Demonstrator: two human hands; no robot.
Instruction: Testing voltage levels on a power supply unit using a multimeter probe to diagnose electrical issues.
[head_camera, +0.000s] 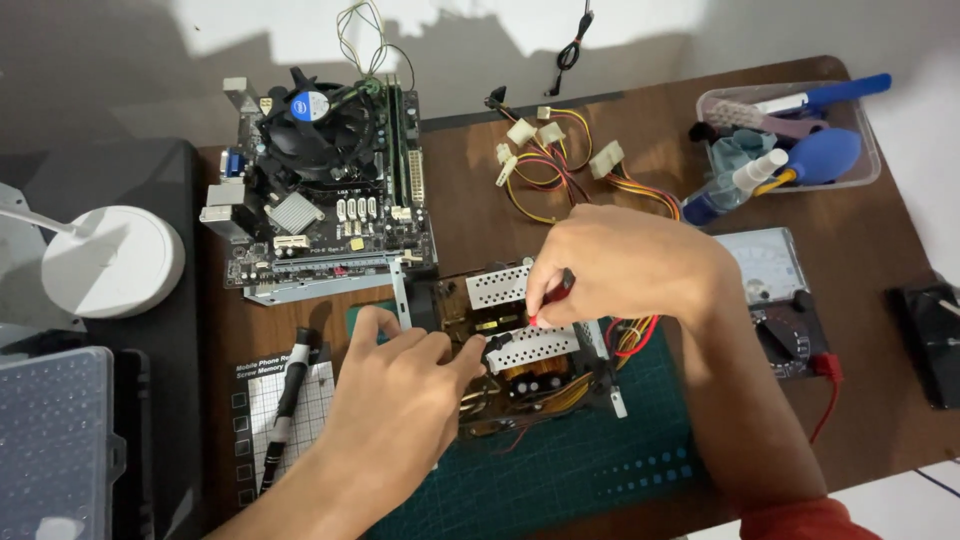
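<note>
The opened power supply board (515, 345) lies on the green cutting mat (590, 460) at the middle of the bench (470, 215). The right hand (625, 265) has its fingers pinched around a red probe (552, 296), tip down on the board's perforated heat sink (530, 347). The left hand (395, 400), at eight o'clock from the board, has its fingers curled, their tips touching its left edge. At eleven o'clock sits a motherboard (320, 190) with a fan cooler; at twelve, a bundle of coloured cables (560, 160); at three, an analogue multimeter (785, 300); at one, a clear tray (865, 165) of cleaning tools.
</note>
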